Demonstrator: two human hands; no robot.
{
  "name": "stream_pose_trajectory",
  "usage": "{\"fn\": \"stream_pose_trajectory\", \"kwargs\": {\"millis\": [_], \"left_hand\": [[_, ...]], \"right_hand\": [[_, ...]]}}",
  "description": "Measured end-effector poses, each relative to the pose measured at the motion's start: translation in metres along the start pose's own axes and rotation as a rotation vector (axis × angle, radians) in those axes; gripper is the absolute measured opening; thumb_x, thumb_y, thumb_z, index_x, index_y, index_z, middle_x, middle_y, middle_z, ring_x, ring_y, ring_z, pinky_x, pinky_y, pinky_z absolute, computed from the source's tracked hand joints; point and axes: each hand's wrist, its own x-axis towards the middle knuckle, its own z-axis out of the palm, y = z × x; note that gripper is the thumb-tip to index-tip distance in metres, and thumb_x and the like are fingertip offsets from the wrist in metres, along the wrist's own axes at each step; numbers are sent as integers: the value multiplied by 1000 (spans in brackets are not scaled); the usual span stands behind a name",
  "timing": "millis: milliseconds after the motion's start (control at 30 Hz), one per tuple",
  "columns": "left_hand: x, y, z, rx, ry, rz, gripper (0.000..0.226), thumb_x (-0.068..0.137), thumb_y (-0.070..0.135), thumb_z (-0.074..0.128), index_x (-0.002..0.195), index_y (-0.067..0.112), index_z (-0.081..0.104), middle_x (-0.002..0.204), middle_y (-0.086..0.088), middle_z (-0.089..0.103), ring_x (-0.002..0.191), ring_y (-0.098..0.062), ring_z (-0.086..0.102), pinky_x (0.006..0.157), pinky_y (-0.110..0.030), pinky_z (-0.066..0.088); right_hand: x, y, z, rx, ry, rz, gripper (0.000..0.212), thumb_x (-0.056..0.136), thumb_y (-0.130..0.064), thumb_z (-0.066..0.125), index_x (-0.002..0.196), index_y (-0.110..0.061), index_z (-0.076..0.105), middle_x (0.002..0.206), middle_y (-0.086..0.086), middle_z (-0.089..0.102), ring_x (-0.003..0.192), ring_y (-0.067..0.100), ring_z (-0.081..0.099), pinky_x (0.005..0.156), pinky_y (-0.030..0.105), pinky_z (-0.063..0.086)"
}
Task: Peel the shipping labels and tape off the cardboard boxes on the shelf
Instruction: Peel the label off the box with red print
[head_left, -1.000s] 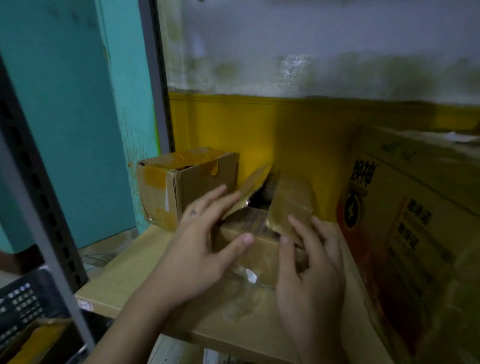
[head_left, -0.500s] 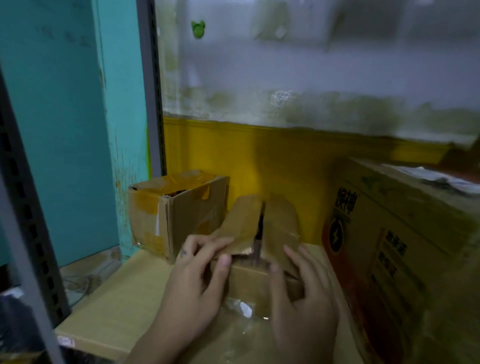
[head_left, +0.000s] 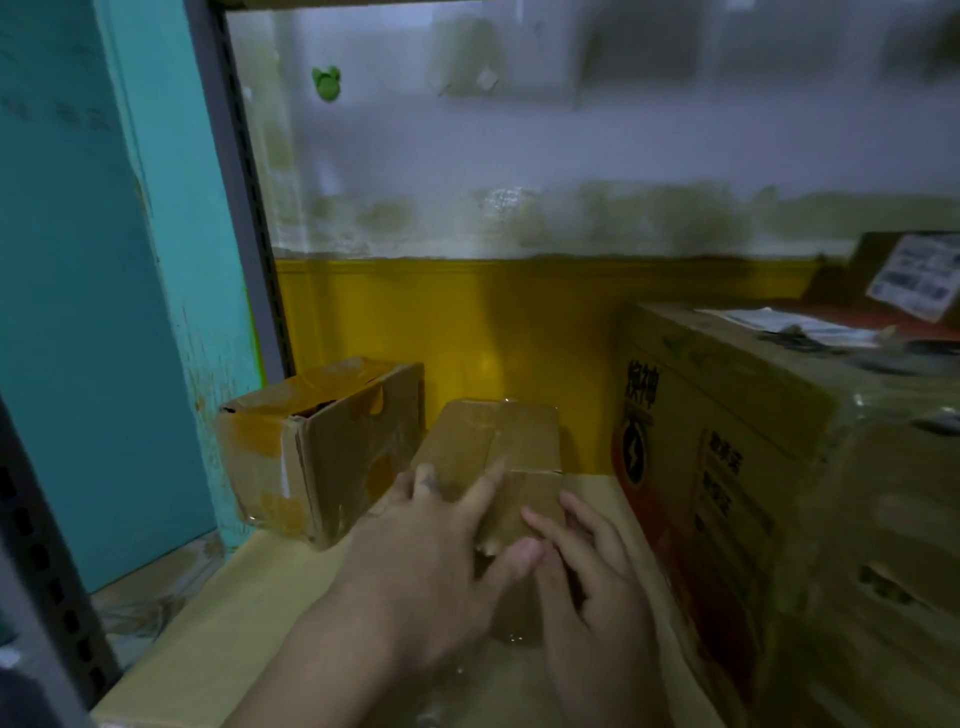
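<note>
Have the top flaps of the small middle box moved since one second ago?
Yes. The flaps went down: earlier they stood open above the small box, now they lie flat and closed on it, with the left hand resting on them.

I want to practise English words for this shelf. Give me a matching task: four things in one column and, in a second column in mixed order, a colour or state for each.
Things
1. left box
2. middle box
3. right box
4. sticker

States
A. black printed letters on its side
B. green, high on the back wall
C. orange tape patches
D. left hand pressing on top

Pairs: 1-C, 2-D, 3-A, 4-B
</note>
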Motion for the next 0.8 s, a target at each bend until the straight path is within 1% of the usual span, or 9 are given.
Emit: {"fn": "stream_pose_trajectory", "kwargs": {"millis": [133,300,367,433,500,600,667,733,800], "left_hand": [[2,-10,1,82,-89,105,95,63,95,36,137,69,-17,164,7,-19,151,-34,-5,116,-57,22],[2,-30,23,58,171,121,86,56,97,2,136,71,-16,163,18,7,152,-21,9,116,-43,29],[-1,-43,25,-209,283,79,79,59,99,18,134,76,6,153,28,28,143,-6,32,112,-36,38],[0,-52,29,-647,435,20,59,69,86,45,126,71,39,127,37,55,115,9,55,97,-25,50],[2,-50,37,-945,540,-27,44,76,72,58,117,57,57,108,36,66,102,11,62,88,-15,51],[4,-40,55,-1130,609,-103,43,77,65,59,110,38,68,102,24,72,104,-2,66,89,-17,50],[6,-36,64,-1339,613,-208,62,65,78,58,106,34,72,101,14,75,104,-12,69,95,-33,52],[6,-34,69,-1444,613,-237,65,59,81,60,103,35,74,100,5,76,100,-16,70,94,-46,52],[3,-30,69,-1451,608,-219,47,71,64,59,101,31,74,101,2,77,95,-11,71,89,-41,55]], "right_hand": [[-4,1,-10,290,-116,302,51,93,-32,57,138,-49,41,145,-22,35,131,4,37,107,30,34],[-4,-1,-18,572,-136,423,51,91,-24,63,137,-38,48,140,-8,49,121,8,46,96,27,36],[-7,1,-13,519,-88,367,56,81,-39,74,129,-52,48,131,-15,51,118,6,46,101,30,38],[-11,8,-6,466,-65,242,71,60,-55,82,120,-67,46,124,-28,53,120,0,50,106,37,41],[-13,10,6,387,-117,107,80,48,-64,71,121,-73,40,131,-27,53,125,-7,47,109,32,40],[-10,5,21,271,-185,-135,72,61,-85,56,129,-70,36,143,-30,43,133,-9,38,108,20,36],[-5,2,26,265,-100,-194,54,69,-88,42,120,-72,44,138,-37,44,127,-6,47,102,23,43],[-3,2,30,233,10,-224,47,69,-81,51,115,-70,51,130,-34,50,116,-2,56,92,26,50],[-3,2,34,145,87,-239,61,62,-64,62,121,-67,49,126,-29,52,112,1,57,87,27,52]]}}
